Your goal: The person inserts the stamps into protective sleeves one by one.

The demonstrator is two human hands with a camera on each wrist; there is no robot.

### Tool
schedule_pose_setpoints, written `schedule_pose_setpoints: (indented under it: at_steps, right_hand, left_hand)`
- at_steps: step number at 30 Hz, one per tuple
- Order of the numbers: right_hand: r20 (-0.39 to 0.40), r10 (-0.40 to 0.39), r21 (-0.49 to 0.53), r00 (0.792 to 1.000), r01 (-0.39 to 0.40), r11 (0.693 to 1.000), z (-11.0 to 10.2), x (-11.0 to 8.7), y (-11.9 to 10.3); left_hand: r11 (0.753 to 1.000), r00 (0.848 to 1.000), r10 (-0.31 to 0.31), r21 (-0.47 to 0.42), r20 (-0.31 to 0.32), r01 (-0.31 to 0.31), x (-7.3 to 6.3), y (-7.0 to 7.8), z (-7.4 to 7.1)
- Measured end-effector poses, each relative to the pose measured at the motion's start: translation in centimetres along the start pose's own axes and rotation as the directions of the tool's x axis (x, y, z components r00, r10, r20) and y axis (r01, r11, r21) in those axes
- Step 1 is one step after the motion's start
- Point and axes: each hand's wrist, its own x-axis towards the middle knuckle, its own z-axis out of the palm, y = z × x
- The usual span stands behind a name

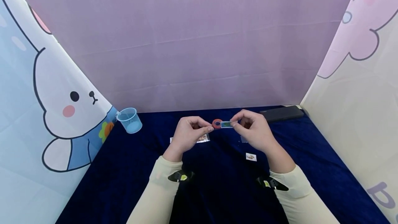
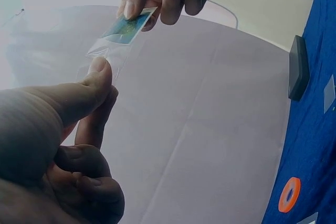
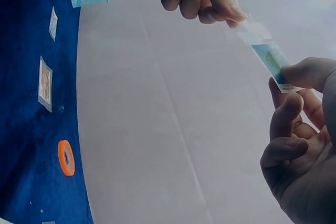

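Note:
Between the two hands stretches a small clear plastic sleeve [image 2: 114,53] with a blue-green postage stamp [image 2: 131,29], its toothed edge showing in the left wrist view. My left hand [image 1: 190,133] pinches the bare end of the sleeve between thumb and index finger. At the other end, my right hand [image 1: 256,130] pinches the stamp with thumb and index finger, the other fingers curled loosely. The stamp's near end seems to lie within the sleeve; how far in, I cannot tell. Both hands hold it raised above the dark blue cloth [image 1: 217,189].
An orange ring-shaped roll [image 3: 66,158] lies on the cloth behind the hands. A light blue cup [image 1: 130,121] stands at the back left, a black flat case [image 1: 281,113] at the back right. Sleeved pictures [image 3: 45,84] and a small stamp-like picture [image 1: 251,157] lie nearby. Printed curtains enclose the table.

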Motion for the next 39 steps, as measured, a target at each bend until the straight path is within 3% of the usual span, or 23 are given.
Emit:
schedule_pose_setpoints:
  at_steps: [24, 33, 39]
  right_hand:
    - [0.037, 0.02, -0.076, 0.999, -0.017, 0.997, -0.3, -0.1, -0.2]
    - [0.031, 0.013, -0.102, 0.999, -0.01, 0.995, -0.2, 0.2, 3.1]
    - [0.039, 0.013, -0.074, 0.999, -0.01, 0.997, -0.1, 0.1, 3.4]
  left_hand:
    - [0.999, 0.999, -0.036, 0.033, 0.041, 0.034, -0.1, 0.2, 0.1]
    - [0.998, 0.998, -0.034, 0.047, 0.044, 0.032, 0.0, 0.2, 0.2]
    - [0.997, 0.998, -0.027, 0.071, 0.058, 0.022, 0.0, -0.1, 0.4]
